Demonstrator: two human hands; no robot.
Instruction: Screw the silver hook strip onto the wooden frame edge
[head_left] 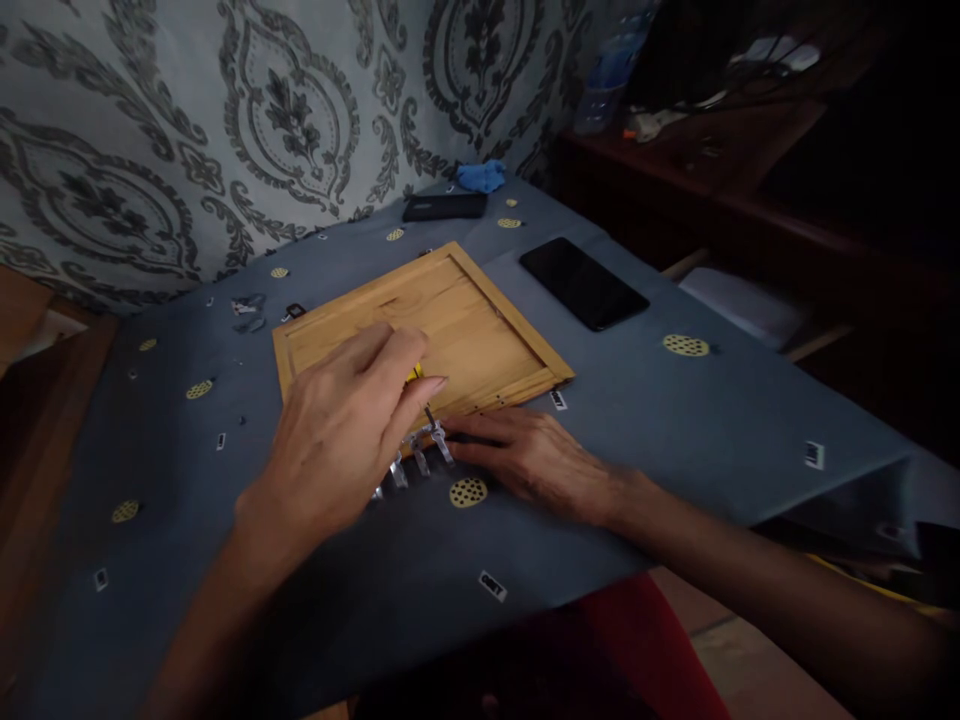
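Wooden panel (480, 325) flat on tabletop (622, 390); left hand (341, 415) pinching yellow screwdriver (415, 373) over panel's near edge, shaft meeting metal clips (443, 445)! Right hand (536, 458) at panel's near edge, grip: cannot tell. Panel looks stiff, fairly light; side rims probably best hold.

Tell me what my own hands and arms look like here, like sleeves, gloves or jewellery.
Your left hand and right hand are bare, without gloves. The left forearm and right forearm show no sleeves, and neither wrist shows a watch or bracelet. No rings show, though some fingers are partly hidden.
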